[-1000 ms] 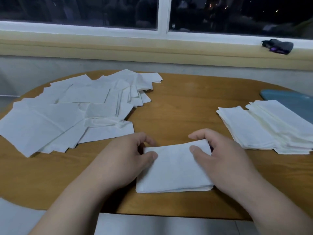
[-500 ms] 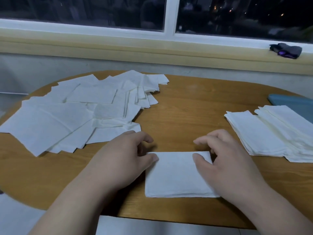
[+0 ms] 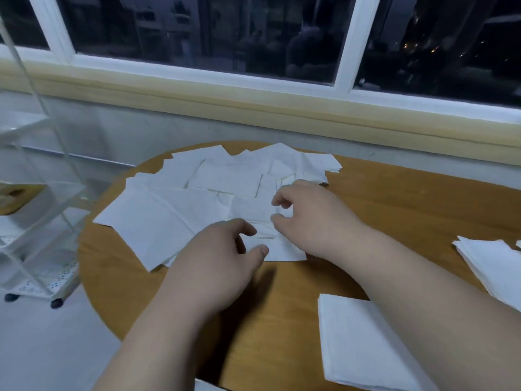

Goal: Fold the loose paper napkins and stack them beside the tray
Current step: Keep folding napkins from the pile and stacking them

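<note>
As the left hand (image 3: 222, 261) and right hand (image 3: 310, 218) hover loosely curled, gripping nothing, the loose napkins (image 3: 169, 213) lie directly beneath, spreading leftward across the counter (image 3: 394, 210). The right hand's farther in, and 1 folded napkin (image 3: 363, 342) lies by its forearm.

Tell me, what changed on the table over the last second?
Both hands let go of the folded napkin, which now lies near the front edge of the table, partly under the right forearm. The left hand and right hand moved over to the loose napkin pile; no clear grip on a sheet yet. The folded stack at the right and the loose pile stayed put.
</note>
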The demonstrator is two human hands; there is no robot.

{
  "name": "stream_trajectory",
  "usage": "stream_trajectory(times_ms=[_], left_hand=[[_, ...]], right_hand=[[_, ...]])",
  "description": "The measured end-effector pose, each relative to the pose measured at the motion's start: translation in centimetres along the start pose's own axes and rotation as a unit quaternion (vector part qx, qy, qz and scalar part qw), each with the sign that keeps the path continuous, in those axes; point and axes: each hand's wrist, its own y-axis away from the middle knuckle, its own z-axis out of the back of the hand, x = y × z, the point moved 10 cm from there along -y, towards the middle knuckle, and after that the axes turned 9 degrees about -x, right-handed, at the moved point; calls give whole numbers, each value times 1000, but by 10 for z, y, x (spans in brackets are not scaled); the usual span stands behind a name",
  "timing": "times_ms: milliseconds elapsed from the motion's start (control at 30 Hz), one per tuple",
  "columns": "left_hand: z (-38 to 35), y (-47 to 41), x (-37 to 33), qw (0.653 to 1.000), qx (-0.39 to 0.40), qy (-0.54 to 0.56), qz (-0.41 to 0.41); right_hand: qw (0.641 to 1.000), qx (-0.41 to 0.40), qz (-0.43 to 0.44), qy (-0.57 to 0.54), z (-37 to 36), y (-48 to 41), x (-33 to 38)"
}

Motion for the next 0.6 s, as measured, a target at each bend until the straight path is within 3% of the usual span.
stream_trajectory(times_ms=[467, 600], left_hand=[[21, -24, 35, 997, -46, 13, 60], [21, -26, 35, 996, -47, 18, 68]], right_hand=[[995, 48, 24, 79, -83, -100, 42], [991, 17, 52, 120, -86, -109, 44]])
